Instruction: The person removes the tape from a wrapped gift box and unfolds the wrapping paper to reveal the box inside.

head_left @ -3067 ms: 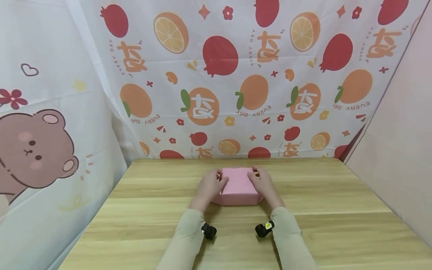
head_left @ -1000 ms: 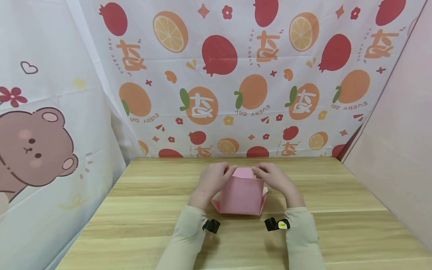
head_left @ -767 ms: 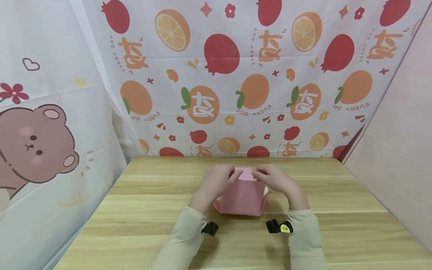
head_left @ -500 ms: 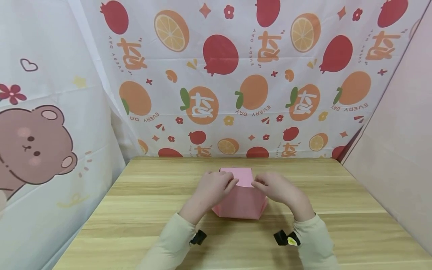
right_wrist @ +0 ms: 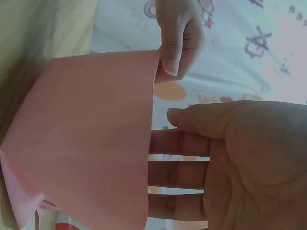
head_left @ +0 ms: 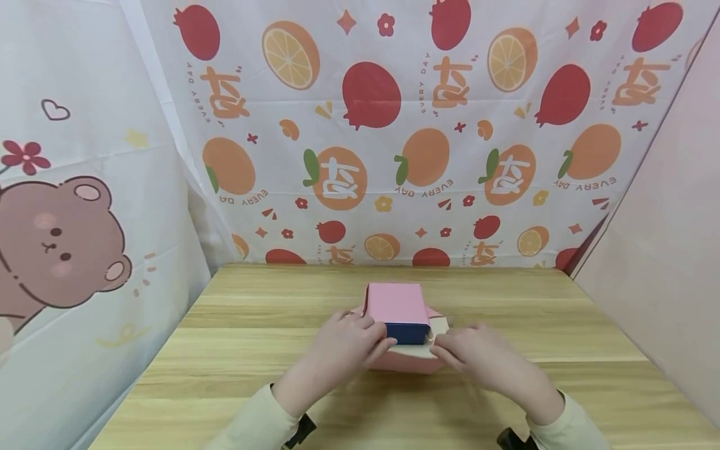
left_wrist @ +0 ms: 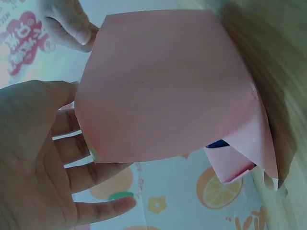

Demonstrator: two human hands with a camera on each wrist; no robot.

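Near the table's middle sits a dark blue box (head_left: 409, 334) with pink wrapping paper (head_left: 396, 303) over its top. The paper's front flap (head_left: 416, 359) leans toward me, its cream inner side showing. My left hand (head_left: 343, 350) is at the flap's left part; in the left wrist view its extended fingers pass behind the pink flap (left_wrist: 158, 86), thumb at the edge. My right hand (head_left: 489, 356) is at the flap's right end. Seen from the right wrist, its straight fingers reach behind the flap (right_wrist: 100, 134), thumb off the paper. Fingertips behind the paper are hidden.
The wooden table (head_left: 225, 356) reaches back to a fruit-print curtain (head_left: 371, 156). A bear-print curtain (head_left: 62, 250) hangs at the left, a pale wall (head_left: 664, 250) at the right. Folded side flaps (head_left: 440, 325) stick out beside the box.
The front flap, upright earlier and then over the box front, is now drawn down toward me. The dark blue front has come into view. Both hands have moved nearer and farther apart.
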